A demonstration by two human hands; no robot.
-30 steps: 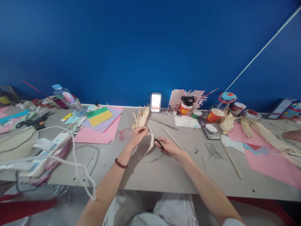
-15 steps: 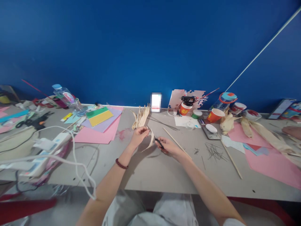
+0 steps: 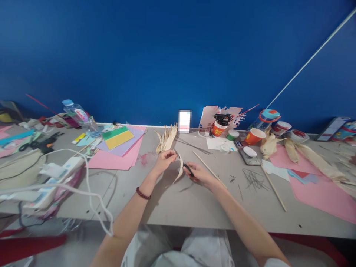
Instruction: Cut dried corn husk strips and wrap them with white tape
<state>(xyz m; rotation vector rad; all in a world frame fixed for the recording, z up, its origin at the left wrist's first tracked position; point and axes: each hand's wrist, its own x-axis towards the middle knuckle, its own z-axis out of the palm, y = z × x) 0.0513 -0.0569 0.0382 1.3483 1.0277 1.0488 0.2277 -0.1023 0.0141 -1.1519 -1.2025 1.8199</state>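
Head view: where's the husk strip [image 3: 181, 168]?

Hanging over the desk [image 3: 178, 211], long axis toward the near edge, lower tip bending left.

Which side is nearest?

Left hand [image 3: 166, 159], looks to be pinching the strip's top end. Right hand [image 3: 197, 172], just right of the strip, grips a black tool [image 3: 188, 169], likely scissors, pointing at it; contact unclear.

Around it?

Husk bundle [image 3: 167, 138] beyond the strip, wooden stick [image 3: 208, 168] to its right.
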